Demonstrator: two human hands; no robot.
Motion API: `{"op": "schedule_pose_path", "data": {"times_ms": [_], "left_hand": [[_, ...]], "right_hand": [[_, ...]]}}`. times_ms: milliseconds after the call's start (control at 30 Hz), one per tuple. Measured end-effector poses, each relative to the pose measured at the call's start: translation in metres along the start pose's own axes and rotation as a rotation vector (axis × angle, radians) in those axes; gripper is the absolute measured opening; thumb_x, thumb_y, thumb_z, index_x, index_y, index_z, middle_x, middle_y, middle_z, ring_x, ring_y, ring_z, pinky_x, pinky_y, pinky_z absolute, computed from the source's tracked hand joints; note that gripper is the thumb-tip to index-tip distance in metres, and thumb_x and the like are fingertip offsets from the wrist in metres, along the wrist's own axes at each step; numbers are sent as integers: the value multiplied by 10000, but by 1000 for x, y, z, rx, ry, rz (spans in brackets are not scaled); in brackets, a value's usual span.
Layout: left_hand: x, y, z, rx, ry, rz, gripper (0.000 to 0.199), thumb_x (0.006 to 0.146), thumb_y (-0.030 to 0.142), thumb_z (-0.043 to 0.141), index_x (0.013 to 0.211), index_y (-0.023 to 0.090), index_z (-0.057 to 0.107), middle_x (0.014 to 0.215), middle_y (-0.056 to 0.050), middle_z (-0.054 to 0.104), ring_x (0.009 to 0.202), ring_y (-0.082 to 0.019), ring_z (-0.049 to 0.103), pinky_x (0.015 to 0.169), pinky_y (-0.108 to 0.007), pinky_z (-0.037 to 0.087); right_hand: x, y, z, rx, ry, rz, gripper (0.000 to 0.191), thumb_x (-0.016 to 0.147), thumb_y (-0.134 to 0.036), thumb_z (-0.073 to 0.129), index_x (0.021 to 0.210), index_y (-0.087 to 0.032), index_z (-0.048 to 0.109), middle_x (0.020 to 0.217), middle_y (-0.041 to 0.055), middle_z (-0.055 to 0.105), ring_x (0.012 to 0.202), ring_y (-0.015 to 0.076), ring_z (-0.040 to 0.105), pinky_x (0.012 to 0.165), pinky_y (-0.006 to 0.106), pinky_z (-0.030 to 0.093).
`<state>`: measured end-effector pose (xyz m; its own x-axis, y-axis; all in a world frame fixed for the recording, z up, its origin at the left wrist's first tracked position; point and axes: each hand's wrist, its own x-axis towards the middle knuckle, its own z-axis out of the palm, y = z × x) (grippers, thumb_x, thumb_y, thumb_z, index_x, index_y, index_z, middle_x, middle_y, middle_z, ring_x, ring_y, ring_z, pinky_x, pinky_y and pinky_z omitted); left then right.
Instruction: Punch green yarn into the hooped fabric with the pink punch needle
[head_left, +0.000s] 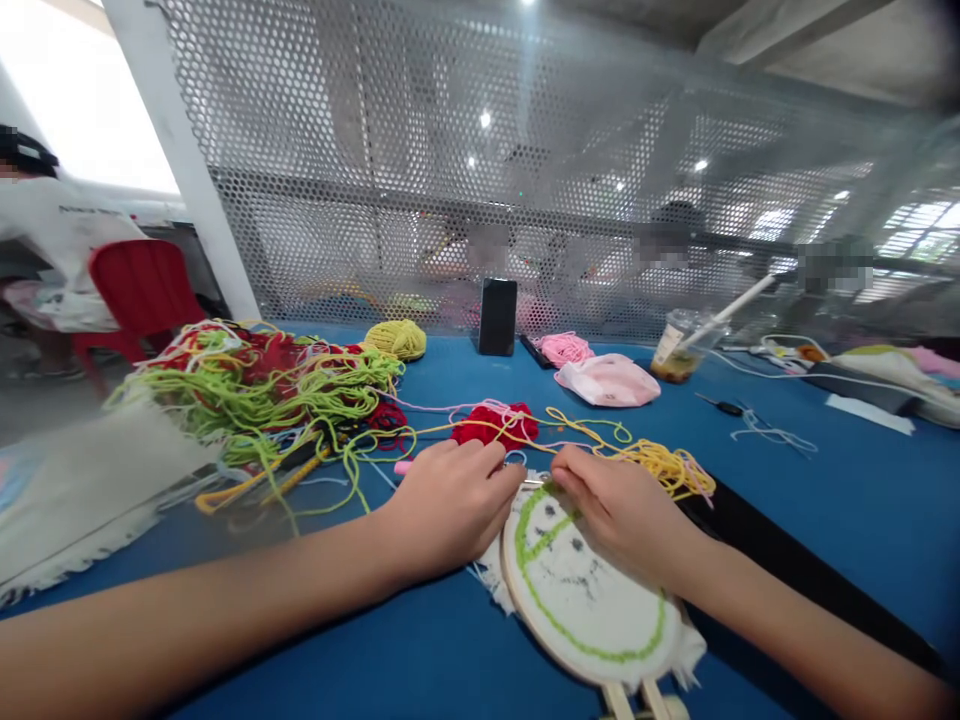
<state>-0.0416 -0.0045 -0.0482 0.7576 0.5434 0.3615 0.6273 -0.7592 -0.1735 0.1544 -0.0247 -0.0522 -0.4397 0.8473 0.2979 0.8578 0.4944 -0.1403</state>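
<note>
My left hand (448, 507) lies closed around a slim tool with a pink handle (403, 467), and its metal tip (532, 483) pokes out past my fingertips. My right hand (619, 515) rests on the upper edge of a wooden embroidery hoop (504, 570), close to that tip. White cloth (581, 590) stretched in the hoop carries a green yarn outline and dark marks. A yellow yarn strand (660, 468) and a red yarn clump (495, 425) lie just beyond my hands. A large tangle of green and red yarn (255, 395) spreads to the left.
A yellow yarn ball (397, 340), pink yarn (564, 349), a pink bag (607, 380), an upright phone (498, 317) and a plastic cup with a straw (679, 345) stand on the blue table (825, 520). A beige frayed cloth (90, 490) lies at left. A person in white (60, 250) stands beyond a red chair (142, 290).
</note>
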Motion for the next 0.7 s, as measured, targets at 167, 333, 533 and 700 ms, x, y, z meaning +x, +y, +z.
{"op": "schedule_pose_path", "data": {"times_ms": [167,333,533,700], "left_hand": [[-1,0,1,36,48,24,188,844,252,391,875,182,563,747,-48,538,639,-164,483,527,-273,362],[-2,-1,4,46,69,39,158,841,241,414,888,204,561,759,-39,534,659,-165,468,538,-279,342],[-2,-2,4,60,92,45,184,857,241,401,965,235,550,773,-29,534,650,-161,452,532,-283,315],[-3,-2,5,60,110,49,176,854,235,413,943,224,564,757,-35,529,643,-153,447,533,-275,311]], "right_hand": [[0,0,-2,26,-21,-7,209,884,-258,276,732,-199,406,603,-4,534,526,121,466,489,250,265],[0,-1,-3,38,-32,-2,235,888,-288,271,757,-197,444,628,1,552,546,127,484,511,256,285],[0,-3,-3,46,-36,4,250,887,-304,278,759,-194,463,641,10,566,551,130,495,513,259,296],[-1,-3,-3,50,-10,-13,249,883,-294,287,751,-194,473,634,18,575,541,131,496,503,260,296]]}}
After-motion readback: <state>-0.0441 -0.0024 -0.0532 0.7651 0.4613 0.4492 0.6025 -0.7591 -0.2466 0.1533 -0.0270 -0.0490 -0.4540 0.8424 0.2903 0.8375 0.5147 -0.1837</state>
